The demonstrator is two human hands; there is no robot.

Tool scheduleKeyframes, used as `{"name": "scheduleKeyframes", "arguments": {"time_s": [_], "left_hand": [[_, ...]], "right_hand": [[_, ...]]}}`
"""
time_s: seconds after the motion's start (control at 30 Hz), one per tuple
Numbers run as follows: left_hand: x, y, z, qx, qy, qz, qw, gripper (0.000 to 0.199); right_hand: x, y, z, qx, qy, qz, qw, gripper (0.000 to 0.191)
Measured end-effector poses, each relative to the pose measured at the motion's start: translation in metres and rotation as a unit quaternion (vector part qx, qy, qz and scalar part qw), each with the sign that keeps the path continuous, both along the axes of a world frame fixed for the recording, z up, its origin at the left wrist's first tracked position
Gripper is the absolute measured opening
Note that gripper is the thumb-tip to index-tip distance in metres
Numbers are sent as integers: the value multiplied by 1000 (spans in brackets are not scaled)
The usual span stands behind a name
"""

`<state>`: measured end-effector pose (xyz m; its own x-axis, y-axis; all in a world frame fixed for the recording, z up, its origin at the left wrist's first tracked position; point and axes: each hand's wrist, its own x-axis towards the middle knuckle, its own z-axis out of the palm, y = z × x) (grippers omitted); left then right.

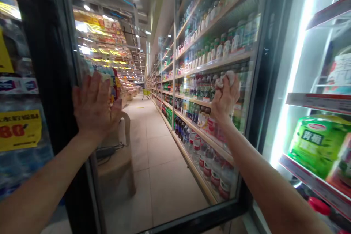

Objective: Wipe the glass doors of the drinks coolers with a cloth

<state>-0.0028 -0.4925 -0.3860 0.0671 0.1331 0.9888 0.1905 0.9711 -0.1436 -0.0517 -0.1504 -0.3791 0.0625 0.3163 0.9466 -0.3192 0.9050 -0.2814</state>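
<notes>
A black-framed glass door of a chiller (263, 80) stands in front of me, and its pane fills the middle of the view. My left hand (94, 108) is flat and open against the left part of the pane, close to the black frame. My right hand (225, 97) presses a crumpled white cloth (225, 79) to the glass near the right frame. Both forearms are bare.
To the right, lit chiller shelves hold a green packet (319, 146) and a red-capped item (319, 206). A yellow price sign (19, 129) is at far left. Beyond the pane are bottle shelves, a beige plastic chair (117, 161), and a tiled aisle.
</notes>
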Motion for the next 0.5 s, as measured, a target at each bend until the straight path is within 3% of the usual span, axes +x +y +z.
{"name": "scheduleKeyframes", "arguments": {"time_s": [0.03, 0.1, 0.17, 0.23, 0.3, 0.43, 0.5], "left_hand": [[0, -1, 0, -2, 3, 0, 1000, 61], [1, -2, 0, -9, 9, -2, 1000, 62], [2, -4, 0, -14, 14, -5, 1000, 62], [4, -5, 1, -18, 16, -7, 1000, 63], [6, -5, 1, -18, 9, -3, 1000, 64], [8, -4, 1, -17, -11, 8, 1000, 65], [9, -4, 1, -18, -14, 10, 1000, 67]], "right_hand": [[3, -9, -5, 12, 2, 5, 1000, 50], [14, -44, -26, 107, -1, 17, 994, 47], [27, -78, -54, 273, -15, 35, 961, 44], [35, -88, -75, 372, -28, 44, 927, 41], [33, -69, -82, 344, -27, 36, 938, 40], [12, -7, -71, 120, 35, 5, 992, 45], [9, -6, -71, 78, 54, 7, 996, 48]]}}
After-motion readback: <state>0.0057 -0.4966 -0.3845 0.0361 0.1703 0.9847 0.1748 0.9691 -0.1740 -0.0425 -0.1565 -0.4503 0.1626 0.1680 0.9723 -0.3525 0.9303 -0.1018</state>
